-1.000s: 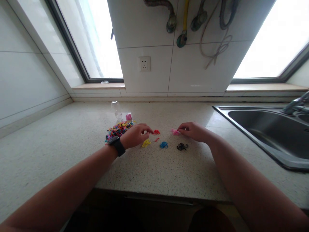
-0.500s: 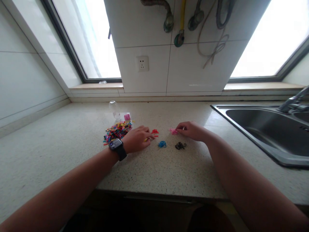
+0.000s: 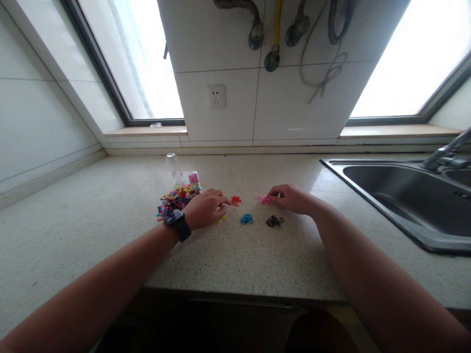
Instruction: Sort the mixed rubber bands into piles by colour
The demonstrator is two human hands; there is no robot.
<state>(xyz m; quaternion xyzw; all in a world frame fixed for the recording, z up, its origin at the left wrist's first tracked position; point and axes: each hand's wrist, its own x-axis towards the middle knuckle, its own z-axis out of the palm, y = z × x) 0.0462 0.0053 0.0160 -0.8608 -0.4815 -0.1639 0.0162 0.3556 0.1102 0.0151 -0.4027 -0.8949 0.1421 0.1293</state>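
Small coloured rubber bands lie sorted by colour near the middle of the frame on the speckled surface [image 3: 235, 255]. The left hand [image 3: 206, 208], a dark watch [image 3: 178, 223] on its wrist, rests just left of centre with its fingertips at the red bands [image 3: 235, 199]; its grip looks pinched together there, though whether a band is actually caught between the fingers is too small to tell. A few yellow bands [image 3: 222, 218] peek out from under that hand. The right hand [image 3: 292, 198] sits right of centre, its fingertips closed together at the pink bands [image 3: 263, 199]; again I cannot tell if they hold one. Below and between the hands lie the blue bands [image 3: 246, 218] and the black bands [image 3: 274, 221], each clump apart from the others. The mixed pile [image 3: 177, 197] of unsorted bands spreads just left of the left hand, with a clear bottle [image 3: 175, 166] and a pink item [image 3: 193, 178] behind it.

As a judgement, the clumps lie close together and the bands are light and springy: a sweep of the left palm could drag the yellow ones into the blue, and a band stretched in a pinch could snap away toward the sink [image 3: 401, 196] at the right of the frame.
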